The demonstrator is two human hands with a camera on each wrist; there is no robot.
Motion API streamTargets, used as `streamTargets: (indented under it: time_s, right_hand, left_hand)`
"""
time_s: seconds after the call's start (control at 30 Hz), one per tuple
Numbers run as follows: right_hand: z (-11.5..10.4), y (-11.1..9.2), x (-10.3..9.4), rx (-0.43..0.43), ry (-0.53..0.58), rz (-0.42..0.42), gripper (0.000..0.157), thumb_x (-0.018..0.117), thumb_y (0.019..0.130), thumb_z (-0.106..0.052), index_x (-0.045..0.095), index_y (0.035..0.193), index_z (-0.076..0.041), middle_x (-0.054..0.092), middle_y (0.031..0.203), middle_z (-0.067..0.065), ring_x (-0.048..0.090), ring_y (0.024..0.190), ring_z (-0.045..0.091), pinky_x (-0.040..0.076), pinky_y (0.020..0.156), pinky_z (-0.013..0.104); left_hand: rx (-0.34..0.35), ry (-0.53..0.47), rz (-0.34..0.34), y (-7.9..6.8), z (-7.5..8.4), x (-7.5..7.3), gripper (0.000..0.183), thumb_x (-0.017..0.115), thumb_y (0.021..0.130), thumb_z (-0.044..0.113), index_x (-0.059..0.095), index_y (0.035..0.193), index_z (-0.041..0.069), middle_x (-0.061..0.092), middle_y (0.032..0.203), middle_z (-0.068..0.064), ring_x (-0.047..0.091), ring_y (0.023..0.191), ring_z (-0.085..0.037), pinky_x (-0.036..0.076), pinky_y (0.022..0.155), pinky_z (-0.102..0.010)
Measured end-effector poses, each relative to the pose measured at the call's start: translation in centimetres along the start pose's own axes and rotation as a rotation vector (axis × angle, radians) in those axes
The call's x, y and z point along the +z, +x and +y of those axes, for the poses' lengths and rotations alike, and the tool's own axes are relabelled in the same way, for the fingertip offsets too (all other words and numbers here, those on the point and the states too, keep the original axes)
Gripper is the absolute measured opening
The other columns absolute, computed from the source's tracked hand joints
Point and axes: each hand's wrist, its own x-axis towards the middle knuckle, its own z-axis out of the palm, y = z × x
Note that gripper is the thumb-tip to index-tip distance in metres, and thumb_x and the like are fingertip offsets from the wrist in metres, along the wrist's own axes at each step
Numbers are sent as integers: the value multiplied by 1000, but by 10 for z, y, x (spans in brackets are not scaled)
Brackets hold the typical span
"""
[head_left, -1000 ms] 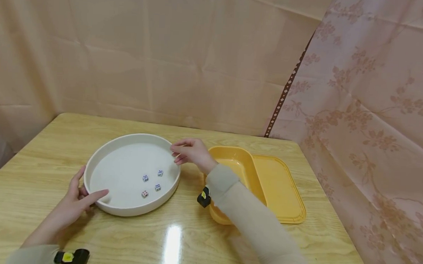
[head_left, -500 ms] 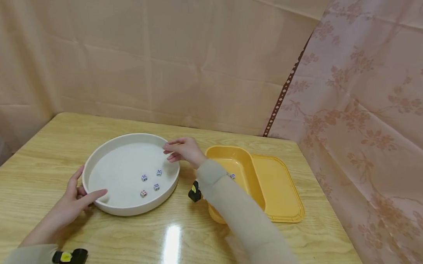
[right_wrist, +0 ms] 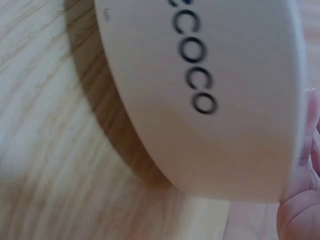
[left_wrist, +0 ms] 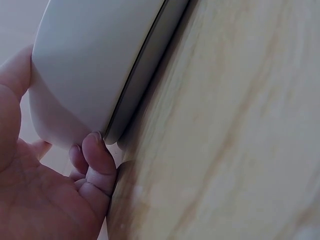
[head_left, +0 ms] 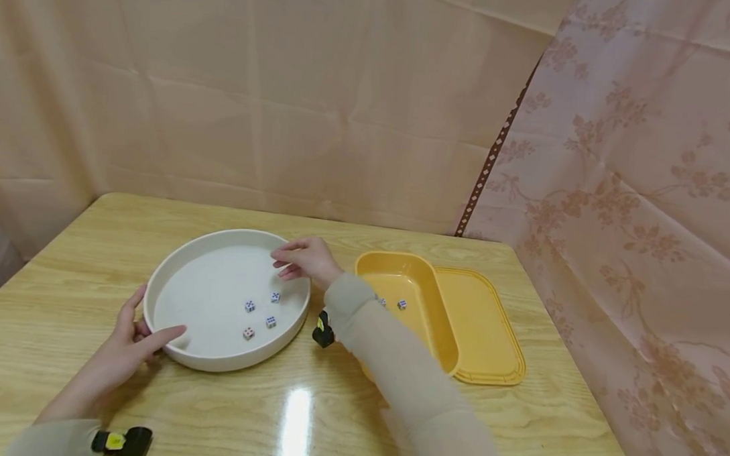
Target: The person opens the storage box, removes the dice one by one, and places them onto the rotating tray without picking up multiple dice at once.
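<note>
Left grip (head_left: 125,350) clasping white tray (head_left: 209,283), right grip (head_left: 306,260) near dice (head_left: 275,297), its hold unclear

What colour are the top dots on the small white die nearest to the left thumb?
Red; the small white cube-shaped die shows best in the head view.

Left grip (head_left: 126,351), a bare hand, lower left of head view: thumb (head_left: 163,340) extended rightward, fingers parted from it. In left wrist view, palm shows lower left, some fingers bent inward. Left forearm (head_left: 72,393) rises from bottom left corner, sleeve (head_left: 56,438) pushed short of wrist. Right grip (head_left: 308,258) just left of centre, fingertips leftward, fingers bent; pinch unclear. Right arm (head_left: 414,384) slants up from bottom right, sleeved to wrist.
</note>
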Motion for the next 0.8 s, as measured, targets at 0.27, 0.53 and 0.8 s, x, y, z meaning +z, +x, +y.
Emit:
streamTargets:
  time_s: [0.27,0.53,0.8]
  right_hand:
    - [6,2,6,7,-2,50,22,69,91,-3,69,110,9,72,96,27,62,50,10,53,50,21]
    - [7,3,7,30,-106,105,17,74,88,-7,73,101,3,72,79,14,64,53,11,56,54,23]
    - [7,3,8,56,-118,126,16,76,87,-9,73,98,2,70,73,10,64,52,11,55,54,23]
  left_hand:
    - [9,-4,9,2,-2,1,109,60,98,40,-31,152,17,46,95,-5,50,72,-9,44,63,-24]
    - [32,-11,8,1,-4,-1,109,60,98,39,-31,152,16,49,94,-5,52,74,-8,45,65,-24]
    - [23,-5,11,0,-3,-1,109,60,98,41,-31,152,17,48,93,-3,50,74,-8,42,66,-23]
